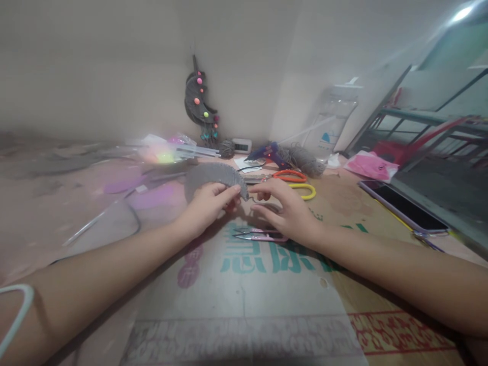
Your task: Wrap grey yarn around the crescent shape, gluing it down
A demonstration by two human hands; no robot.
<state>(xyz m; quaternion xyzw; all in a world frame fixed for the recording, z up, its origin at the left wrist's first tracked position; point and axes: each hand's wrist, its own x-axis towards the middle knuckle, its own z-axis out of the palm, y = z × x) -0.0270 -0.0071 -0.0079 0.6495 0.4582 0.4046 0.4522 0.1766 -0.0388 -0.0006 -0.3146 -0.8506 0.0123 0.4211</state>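
Note:
My left hand [211,204] is closed on the right end of a grey yarn-wrapped crescent [213,175], thumb and fingers pinching its tip. My right hand [284,208] meets it from the right, thumb and forefinger pinched at that same tip, apparently on a thin strand I cannot make out. Both hands hover over printed cardboard [251,284]. Small thread snips [259,235] lie just below my right hand.
Orange scissors [290,176] and yellow scissors [305,190] lie behind my right hand. A blue glue gun [267,152], a tangle of grey yarn [303,160], a water bottle [335,117], a phone [404,206] and a finished moon ornament [200,101] stand around.

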